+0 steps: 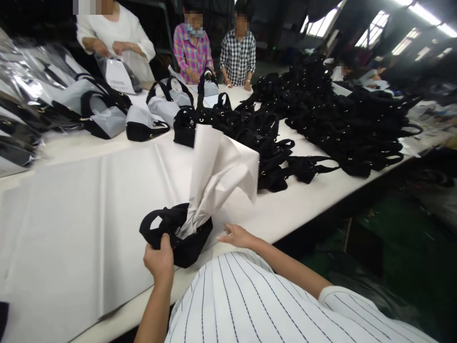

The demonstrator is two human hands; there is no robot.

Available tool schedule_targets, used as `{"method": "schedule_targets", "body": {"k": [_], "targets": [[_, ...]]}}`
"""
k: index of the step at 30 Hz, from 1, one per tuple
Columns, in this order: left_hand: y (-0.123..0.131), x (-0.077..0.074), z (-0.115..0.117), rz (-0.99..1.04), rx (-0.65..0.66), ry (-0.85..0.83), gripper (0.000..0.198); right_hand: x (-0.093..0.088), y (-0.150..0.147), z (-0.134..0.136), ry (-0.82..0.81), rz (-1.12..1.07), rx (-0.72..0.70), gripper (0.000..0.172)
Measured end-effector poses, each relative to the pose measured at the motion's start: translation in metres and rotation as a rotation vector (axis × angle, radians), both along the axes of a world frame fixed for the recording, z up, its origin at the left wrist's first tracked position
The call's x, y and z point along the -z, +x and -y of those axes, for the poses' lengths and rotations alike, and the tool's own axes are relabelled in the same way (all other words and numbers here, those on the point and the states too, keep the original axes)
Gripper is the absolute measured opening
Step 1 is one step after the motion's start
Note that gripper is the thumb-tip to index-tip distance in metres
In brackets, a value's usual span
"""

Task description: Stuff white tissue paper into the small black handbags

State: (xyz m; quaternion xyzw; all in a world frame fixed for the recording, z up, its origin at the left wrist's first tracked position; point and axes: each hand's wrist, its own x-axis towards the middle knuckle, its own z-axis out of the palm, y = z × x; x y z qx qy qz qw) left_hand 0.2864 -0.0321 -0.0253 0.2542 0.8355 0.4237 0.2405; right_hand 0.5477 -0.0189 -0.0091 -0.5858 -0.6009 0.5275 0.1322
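Observation:
A black fabric handbag lies near the table's front edge, its handle looped to the left. My left hand grips the bag's near rim, thumb on top and fingers behind the cloth. A crumpled sheet of white paper stands up out of the bag's opening, its lower end bunched inside. To the right of the bag, my right hand is apart from it, fingers stretched toward it and holding nothing.
A stack of large white paper sheets covers the table's left. Black bags are heaped at the right, and several paper-stuffed bags stand behind. Clear plastic wrapping lies far left. Three people stand across the table.

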Motion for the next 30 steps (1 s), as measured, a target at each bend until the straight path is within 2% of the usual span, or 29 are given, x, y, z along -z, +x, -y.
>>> {"method": "schedule_targets", "body": {"k": [2,3,5,8,11,14,16,18,21,23,25,27,29,30], "targets": [[0.029,0.0,0.002,0.06,0.142,0.014,0.049,0.014,-0.002,-0.022,0.0,-0.08,0.176,0.108],[0.043,0.0,0.003,0.069,0.255,0.019,0.049,0.017,-0.004,-0.036,-0.009,-0.17,0.241,0.115],[0.067,-0.003,0.007,0.067,0.548,0.062,0.045,0.014,-0.007,-0.065,0.008,-0.378,0.3,0.115],[0.088,-0.006,0.005,0.124,0.939,0.178,0.039,0.0,-0.011,-0.106,0.084,-0.556,0.26,0.1],[0.097,-0.007,-0.003,0.242,1.114,0.158,0.037,-0.009,-0.02,-0.134,0.14,-0.531,0.261,0.1],[0.104,-0.011,-0.007,0.404,1.218,0.087,0.042,-0.005,-0.039,-0.14,0.134,-0.391,0.253,0.1],[0.102,-0.017,-0.004,0.529,1.233,0.02,0.048,0.001,-0.055,-0.133,0.11,-0.231,0.175,0.104],[0.09,-0.024,0.003,0.607,1.188,-0.096,0.048,0.007,-0.071,-0.12,0.13,-0.074,0.069,0.103],[0.048,-0.027,0.015,0.546,1.108,-0.259,0.039,0.01,-0.087,-0.092,0.219,0.009,-0.007,0.073],[0.014,-0.024,0.02,0.378,1.09,-0.339,0.028,0.008,-0.089,-0.072,0.245,-0.073,0.01,0.051],[-0.014,-0.02,0.021,0.201,1.036,-0.374,0.025,0.004,-0.086,-0.057,0.225,-0.229,0.063,0.041],[-0.026,-0.02,0.015,0.11,0.844,-0.305,0.031,-0.001,-0.081,-0.048,0.188,-0.416,0.137,0.038],[-0.023,-0.027,0.001,0.148,0.605,-0.139,0.044,-0.004,-0.075,-0.044,0.138,-0.579,0.235,0.039],[-0.016,-0.032,-0.007,0.194,0.541,-0.06,0.05,-0.005,-0.073,-0.043,0.113,-0.638,0.289,0.04]]}}
